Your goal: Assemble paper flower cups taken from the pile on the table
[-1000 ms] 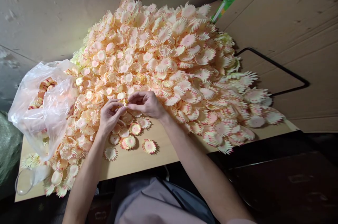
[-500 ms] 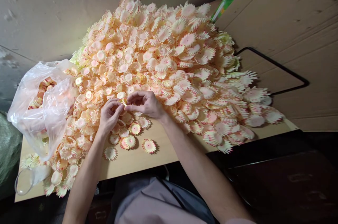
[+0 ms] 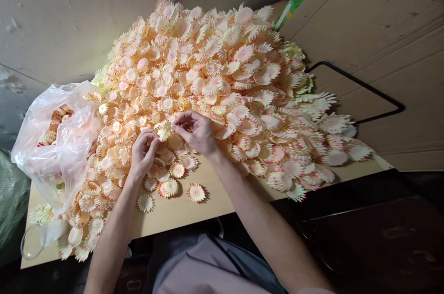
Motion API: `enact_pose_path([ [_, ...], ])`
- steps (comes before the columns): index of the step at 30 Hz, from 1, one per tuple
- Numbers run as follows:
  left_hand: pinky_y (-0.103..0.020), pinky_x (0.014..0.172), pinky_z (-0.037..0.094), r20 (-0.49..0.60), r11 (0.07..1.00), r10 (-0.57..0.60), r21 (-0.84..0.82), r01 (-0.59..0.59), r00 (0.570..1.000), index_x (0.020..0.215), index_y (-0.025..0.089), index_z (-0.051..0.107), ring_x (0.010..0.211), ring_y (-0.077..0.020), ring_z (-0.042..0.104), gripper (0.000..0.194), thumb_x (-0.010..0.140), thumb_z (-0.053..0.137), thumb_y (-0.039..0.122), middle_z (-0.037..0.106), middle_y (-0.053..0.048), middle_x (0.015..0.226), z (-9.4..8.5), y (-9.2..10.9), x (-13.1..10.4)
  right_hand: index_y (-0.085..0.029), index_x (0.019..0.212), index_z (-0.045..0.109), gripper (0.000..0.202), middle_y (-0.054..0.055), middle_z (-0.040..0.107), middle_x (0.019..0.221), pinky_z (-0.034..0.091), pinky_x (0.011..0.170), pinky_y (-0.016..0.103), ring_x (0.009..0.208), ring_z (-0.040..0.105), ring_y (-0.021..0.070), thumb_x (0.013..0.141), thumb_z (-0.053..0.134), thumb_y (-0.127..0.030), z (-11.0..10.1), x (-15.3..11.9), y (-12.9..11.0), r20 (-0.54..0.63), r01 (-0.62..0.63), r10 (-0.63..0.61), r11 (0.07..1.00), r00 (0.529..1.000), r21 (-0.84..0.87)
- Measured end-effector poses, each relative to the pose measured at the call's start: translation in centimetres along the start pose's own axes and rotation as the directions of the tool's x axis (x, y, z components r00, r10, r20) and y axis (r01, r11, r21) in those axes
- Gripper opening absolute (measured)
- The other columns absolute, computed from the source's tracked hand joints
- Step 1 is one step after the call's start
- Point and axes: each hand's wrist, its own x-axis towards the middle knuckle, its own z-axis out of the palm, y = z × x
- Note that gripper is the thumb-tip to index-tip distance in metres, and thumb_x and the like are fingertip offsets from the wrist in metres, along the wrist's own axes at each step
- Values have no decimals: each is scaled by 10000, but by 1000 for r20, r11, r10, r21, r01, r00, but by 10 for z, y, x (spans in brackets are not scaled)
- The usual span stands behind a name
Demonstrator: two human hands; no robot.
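Between my hands is a small pale-yellow artificial flower petal disc (image 3: 163, 131) with a frilled edge. My left hand (image 3: 143, 150) pinches its left side between thumb and fingers. At its right edge are the closed thumb and fingertips of my right hand (image 3: 197, 133), pinching that rim. Under and behind both hands rises a large heap of petal discs (image 3: 208, 63), cream and pink with toothed, red-tipped edges. Several loose discs, one being a single petal disc (image 3: 196, 192), lie on the bare wood just below my hands.
A translucent plastic bag (image 3: 72, 146) with rolled red-and-cream pieces sits at the left of the table (image 3: 156, 224). A clear plastic cup (image 3: 33, 241) lies on its side at the front left corner. A cardboard panel (image 3: 381, 53) and black metal bar (image 3: 364, 83) stand at right.
My right hand has moved slightly up, and its fingertips are a little farther from my left hand's. The petal disc between them now shows more openly.
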Motion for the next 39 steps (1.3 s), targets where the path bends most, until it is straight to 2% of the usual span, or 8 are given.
enact_pose_path([
  [9,-289,811,486,-30,995,78,61,-76,997,827,194,657,1005,-202,596,214,890,614,394,628,-90,997,2,6,-1,-204,839,578,173,25,628,812,505,642,275,704,586,147,796,704,-315,8,-1,1,-102,28,-29,999,994,-17],
  [16,-222,649,494,-85,998,54,47,-50,995,836,184,697,919,-166,617,171,865,657,348,618,-80,984,8,8,-3,-209,889,656,113,43,636,894,478,634,287,741,568,164,834,659,-307,1,-2,-5,85,128,-115,977,990,-172],
  [20,-230,640,512,-60,998,48,44,-45,997,807,174,700,895,-169,630,192,851,669,358,633,-89,967,8,15,-3,-218,1147,615,398,41,642,959,475,615,269,759,581,158,789,735,-345,3,-4,-2,117,97,-82,988,990,-123],
  [25,-247,641,500,-49,997,16,71,-12,999,672,155,628,813,-159,640,285,834,682,382,665,-88,888,6,16,-4,-211,878,714,132,46,702,840,495,689,323,734,617,183,832,715,-335,8,-5,1,175,223,-186,950,967,-218],
  [28,-238,617,494,-101,992,-105,-76,98,989,618,177,432,735,-136,637,419,770,743,413,672,-59,816,8,10,-5,-206,796,713,123,56,720,806,497,672,330,729,641,196,839,706,-321,9,-5,0,234,281,-232,938,944,-202],
  [31,-227,616,496,-121,967,-174,-207,147,977,691,209,342,670,-108,609,487,714,795,386,634,-4,737,11,3,-5,-195,755,685,157,47,712,777,483,658,314,717,639,187,838,707,-327,9,-7,-1,236,240,-192,951,952,-196],
  [35,-193,575,447,-121,981,-80,-188,56,989,706,208,348,605,-72,519,436,758,766,325,551,32,688,12,2,-5,-185,696,583,281,-16,583,627,421,577,271,568,513,123,825,726,-391,7,-7,-1,167,109,-81,980,983,-166],
  [39,-183,532,382,-144,988,110,-95,-124,983,655,198,338,575,-66,454,414,794,725,246,470,48,627,15,8,-5,-184,689,530,331,-34,523,620,396,560,254,554,474,105,834,715,-417,10,-7,-1,105,109,-96,987,990,-121],
])
